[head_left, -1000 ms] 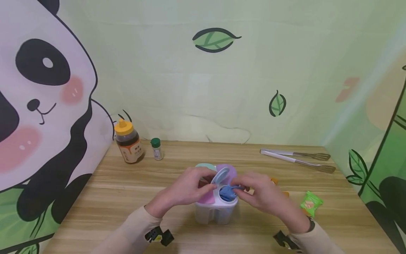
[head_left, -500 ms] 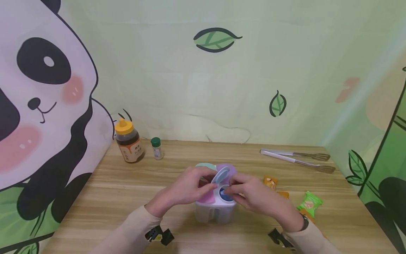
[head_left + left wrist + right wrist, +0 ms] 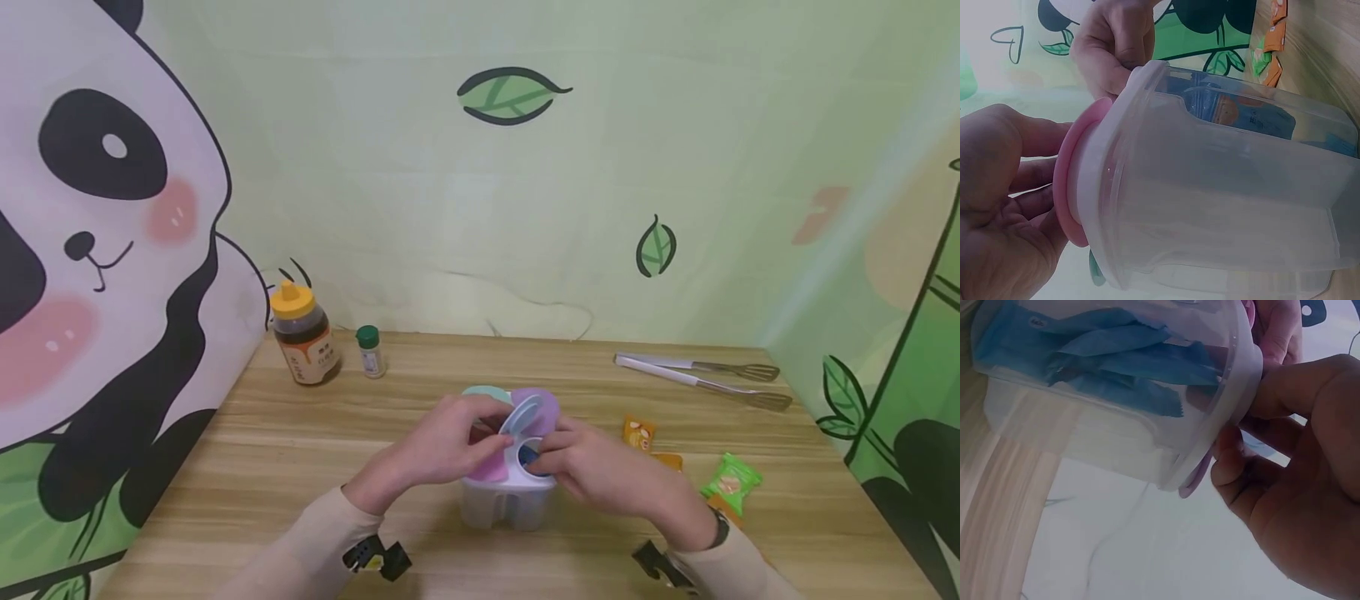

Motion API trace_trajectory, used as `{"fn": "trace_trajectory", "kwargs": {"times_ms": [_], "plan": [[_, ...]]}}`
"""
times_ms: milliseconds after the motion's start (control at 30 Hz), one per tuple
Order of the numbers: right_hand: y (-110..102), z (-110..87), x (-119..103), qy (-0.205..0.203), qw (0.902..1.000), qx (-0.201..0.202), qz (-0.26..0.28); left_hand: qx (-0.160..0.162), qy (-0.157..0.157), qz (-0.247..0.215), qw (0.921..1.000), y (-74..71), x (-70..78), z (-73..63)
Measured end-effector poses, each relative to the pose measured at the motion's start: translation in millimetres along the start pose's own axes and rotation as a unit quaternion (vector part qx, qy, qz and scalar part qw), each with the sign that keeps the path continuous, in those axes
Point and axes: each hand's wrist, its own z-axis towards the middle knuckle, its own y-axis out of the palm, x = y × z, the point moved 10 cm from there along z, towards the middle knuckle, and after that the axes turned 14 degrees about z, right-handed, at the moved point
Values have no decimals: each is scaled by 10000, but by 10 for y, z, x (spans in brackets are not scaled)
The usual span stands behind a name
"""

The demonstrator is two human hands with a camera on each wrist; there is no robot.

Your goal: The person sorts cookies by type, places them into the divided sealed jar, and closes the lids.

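A translucent white lidded box [image 3: 487,508] stands on the table with pink [image 3: 1072,181], purple [image 3: 543,408] and mint [image 3: 486,390] lids down. Its light blue lid [image 3: 522,414] is raised, and my left hand [image 3: 453,437] holds it between thumb and fingers. My right hand [image 3: 603,467] dips its fingers into the opening under that lid. In the right wrist view several crumpled blue packets [image 3: 1110,350] show through the wall, with fingertips faintly visible beside their upper ends. Whether those fingertips pinch a packet or only press it is hidden.
Right of the box lie orange packets [image 3: 638,432] and a green packet [image 3: 733,482]. Two whisks [image 3: 697,375] with pale handles lie at the back right. A honey bottle [image 3: 306,342] with a yellow cap and a green-capped shaker [image 3: 371,354] stand at the back left.
The blue packet sticking out of the opening has gone down inside. My right hand has moved left and its fingers have entered the opening. My left hand has stayed at the raised lid.
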Motion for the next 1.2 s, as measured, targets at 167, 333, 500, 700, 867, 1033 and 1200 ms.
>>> {"fn": "trace_trajectory", "kwargs": {"times_ms": [167,333,500,700,867,1033,1200], "plan": [[53,64,-26,182,9983,-494,-236,10,13,-57,10000,-4,3,-8],[105,121,-41,325,9938,-967,-441,35,61,-104,9999,-5,11,-12],[98,76,21,474,9957,-781,-149,41,139,-156,9998,10,27,-10],[5,-44,98,255,9979,-8,603,192,351,-274,9988,-21,77,-16],[-123,-183,158,-100,9894,677,1282,286,633,-203,9974,-28,122,-25],[-222,-274,205,-389,9743,1065,1947,262,720,-148,9970,-38,142,-32],[-275,-345,331,-261,9586,1442,2442,233,754,215,9967,-36,163,-38]]}}
